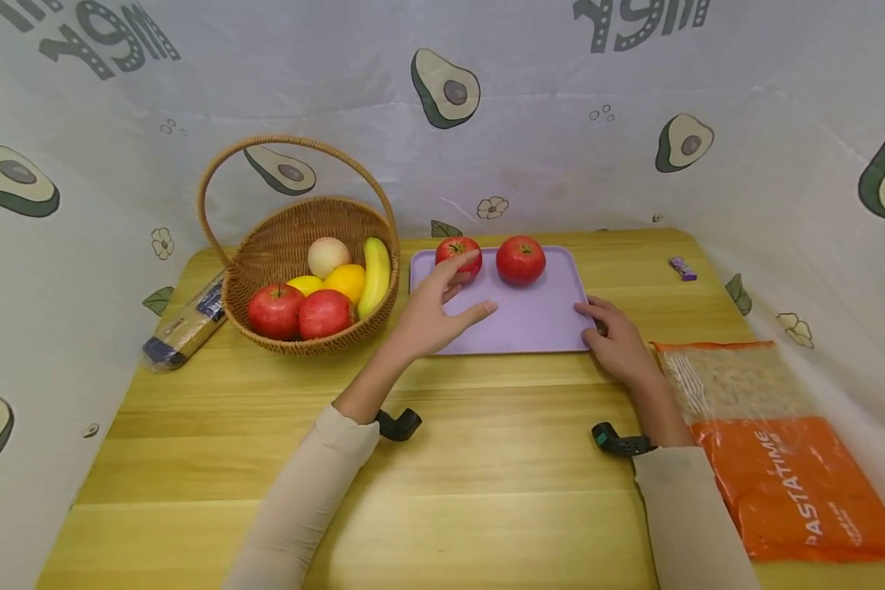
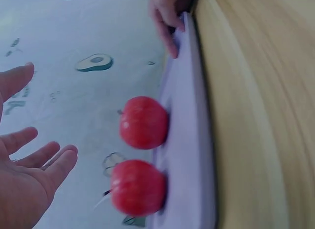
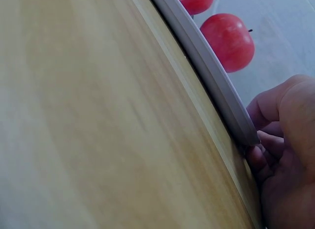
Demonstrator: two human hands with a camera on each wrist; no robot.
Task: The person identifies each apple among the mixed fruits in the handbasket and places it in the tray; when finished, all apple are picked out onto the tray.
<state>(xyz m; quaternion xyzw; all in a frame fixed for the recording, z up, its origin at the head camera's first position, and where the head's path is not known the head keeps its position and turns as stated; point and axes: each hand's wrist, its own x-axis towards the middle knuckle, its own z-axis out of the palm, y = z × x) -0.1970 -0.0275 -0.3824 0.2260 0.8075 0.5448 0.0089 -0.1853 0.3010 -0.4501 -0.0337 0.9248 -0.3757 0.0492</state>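
From far off, I see the left hand [image 1: 429, 315] near the middle of the head view, its fingers and thumb spread apart with nothing in them. The right hand [image 1: 621, 342], right of the middle, pinches the side of a purple tray [image 1: 516, 321] with its thumb and bent fingers. On the tray sit a left red apple [image 1: 453, 245], partly behind the left hand, and a right red apple [image 1: 520, 260]. The tray is on the wooden tabletop [image 1: 487, 459]. To the left I see a brown basket [image 1: 302, 217] with a banana [image 1: 375, 279] and round fruit [image 1: 328, 314] in it. An orange bag [image 1: 796, 483] lies at the lower right, and a small purple packet [image 1: 683, 268] farther up.
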